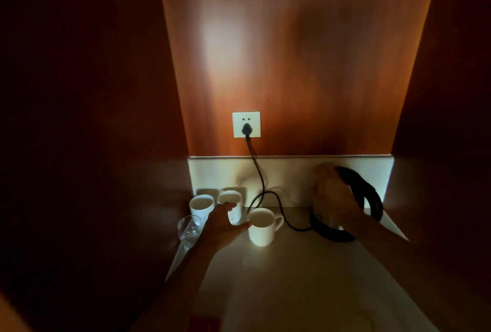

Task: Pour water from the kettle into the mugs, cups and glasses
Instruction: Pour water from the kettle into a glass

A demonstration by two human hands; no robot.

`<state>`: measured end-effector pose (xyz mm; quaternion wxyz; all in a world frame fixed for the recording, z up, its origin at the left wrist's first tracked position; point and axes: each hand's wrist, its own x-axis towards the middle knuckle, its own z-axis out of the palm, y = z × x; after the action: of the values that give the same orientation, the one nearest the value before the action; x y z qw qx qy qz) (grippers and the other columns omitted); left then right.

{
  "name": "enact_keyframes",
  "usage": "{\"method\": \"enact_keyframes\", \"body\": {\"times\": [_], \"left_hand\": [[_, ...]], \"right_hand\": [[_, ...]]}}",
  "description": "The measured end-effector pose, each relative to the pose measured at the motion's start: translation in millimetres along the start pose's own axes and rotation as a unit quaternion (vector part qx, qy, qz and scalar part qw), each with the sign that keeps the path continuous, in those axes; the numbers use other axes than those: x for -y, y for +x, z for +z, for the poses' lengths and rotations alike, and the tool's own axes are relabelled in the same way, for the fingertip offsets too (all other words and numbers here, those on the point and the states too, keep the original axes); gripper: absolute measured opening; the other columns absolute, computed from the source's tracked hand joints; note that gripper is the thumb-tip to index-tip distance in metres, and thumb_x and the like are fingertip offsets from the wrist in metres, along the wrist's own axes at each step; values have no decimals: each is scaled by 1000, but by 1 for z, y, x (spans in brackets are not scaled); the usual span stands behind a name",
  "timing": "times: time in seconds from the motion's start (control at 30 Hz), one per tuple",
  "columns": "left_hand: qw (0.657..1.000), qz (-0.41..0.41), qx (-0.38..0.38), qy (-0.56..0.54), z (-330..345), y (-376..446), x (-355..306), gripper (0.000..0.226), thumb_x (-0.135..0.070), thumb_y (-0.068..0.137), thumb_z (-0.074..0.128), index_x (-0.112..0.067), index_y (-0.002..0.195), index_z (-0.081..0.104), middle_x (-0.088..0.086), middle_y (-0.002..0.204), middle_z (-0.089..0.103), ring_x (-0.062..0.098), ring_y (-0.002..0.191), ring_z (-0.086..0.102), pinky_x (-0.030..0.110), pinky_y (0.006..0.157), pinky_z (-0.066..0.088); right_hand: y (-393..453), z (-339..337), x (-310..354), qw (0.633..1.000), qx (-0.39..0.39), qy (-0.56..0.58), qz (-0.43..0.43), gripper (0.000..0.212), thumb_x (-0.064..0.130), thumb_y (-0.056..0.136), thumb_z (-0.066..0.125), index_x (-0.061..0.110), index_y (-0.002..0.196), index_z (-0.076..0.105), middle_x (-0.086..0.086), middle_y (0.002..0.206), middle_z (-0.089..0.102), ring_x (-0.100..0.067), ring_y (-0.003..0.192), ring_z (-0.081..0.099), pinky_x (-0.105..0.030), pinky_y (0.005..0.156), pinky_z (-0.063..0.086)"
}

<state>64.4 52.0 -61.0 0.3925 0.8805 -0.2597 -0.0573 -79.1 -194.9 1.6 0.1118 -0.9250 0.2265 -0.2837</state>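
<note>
Left hand (224,221) reaches in from the near left, forearm angled up toward the far side, palm turned right, fingers spread and loosely curved; thumb tip sits against the left wall of the nearest white mug (261,228), nothing clasped. Right hand (333,196) comes in from the near right, forearm crossing over the kettle (345,214); it is blurred, lying on the kettle's top next to the black handle (364,190), and whether the fingers are closed on anything cannot be told. Kettle stands at the far right of the counter (292,278) on a round black base (332,236), body shiny metal, handle a thick matte black arc. A black cord (265,190) runs in a loose curve from the base up to a black plug in a square white wall socket (246,124). Nearest mug is a plain glazed cylinder, handle pointing right. Two more white mugs stand at the far left: one (201,206) leftmost, one (231,201) just right of it, partly behind the left hand. A clear stemless glass (189,228) stands near left of them, rounded, just beside the left wrist. Counter is pale and smooth, with a pale upstand at the back. Rear panel (292,52) is glossy reddish-brown wood grain; side walls fall into deep shadow.
</note>
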Motion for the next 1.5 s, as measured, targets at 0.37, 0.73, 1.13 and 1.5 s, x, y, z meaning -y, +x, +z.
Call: {"method": "enact_keyframes", "body": {"times": [0.37, 0.73, 1.13, 1.5], "left_hand": [[997, -29, -77, 11, -70, -36, 76, 64, -47, 64, 71, -26, 124, 63, -5, 117, 67, 16, 106, 65, 36, 91, 54], [999, -19, -50, -1, -59, -33, 81, 82, -29, 71, 85, -21, 142, 45, -1, 143, 47, 9, 114, 57, 8, 84, 44], [977, 17, 44, -206, 18, -74, 51, 61, 0, 62, 86, -24, 111, 60, 7, 114, 64, 16, 88, 67, 41, 74, 56], [981, 34, -22, -191, 60, -87, 43, 61, -11, 48, 95, -39, 91, 62, -23, 92, 72, -3, 82, 70, 17, 69, 58]], "right_hand": [[9, 145, 181, 948, 299, -7, -108, 84, 60, 77, 70, 16, 142, 39, -12, 143, 43, -32, 131, 48, -43, 102, 44], [5, 159, 186, 938, 329, -6, -110, 87, 49, 68, 75, 8, 136, 39, -11, 125, 58, -29, 108, 63, -35, 80, 54], [-59, 96, 142, 927, 362, 68, -73, 52, 42, 72, 76, 12, 110, 57, -6, 109, 66, -24, 98, 66, -41, 86, 56], [-8, -35, -38, 994, 57, -46, 82, 44, 36, 96, 57, 9, 131, 56, -16, 128, 54, -36, 122, 50, -45, 96, 46]]}}
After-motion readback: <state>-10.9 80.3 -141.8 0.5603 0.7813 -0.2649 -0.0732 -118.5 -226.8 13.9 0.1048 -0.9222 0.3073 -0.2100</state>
